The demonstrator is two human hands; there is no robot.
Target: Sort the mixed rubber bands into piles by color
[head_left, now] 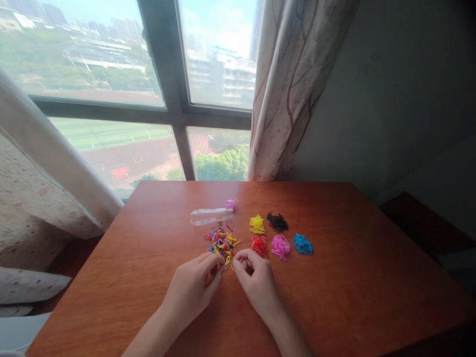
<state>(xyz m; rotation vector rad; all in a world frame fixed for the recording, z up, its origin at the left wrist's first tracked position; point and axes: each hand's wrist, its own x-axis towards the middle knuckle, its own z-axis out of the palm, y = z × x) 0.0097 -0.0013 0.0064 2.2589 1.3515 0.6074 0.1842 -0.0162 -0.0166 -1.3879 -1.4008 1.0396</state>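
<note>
A mixed pile of small coloured rubber bands (222, 240) lies on the table before me. At its near edge my left hand (197, 282) is pinched closed; what its fingertips hold, if anything, is too small to make out. My right hand (256, 282) is closed too, thumb against fingers, with a yellow rubber band (232, 266) at its fingertips. Sorted by colour, heaps of yellow bands (257, 224), black bands (277, 222), red bands (260, 246), pink bands (280, 247) and blue bands (302, 244) sit to the right. The right hand partly covers the red heap's near side.
Behind the mixed pile, a clear plastic bottle (210, 216) lies on its side, with a pink cap (231, 205) by its mouth. The brown wooden table (353, 287) reaches back to a window (219, 153) with patterned curtains (286, 89).
</note>
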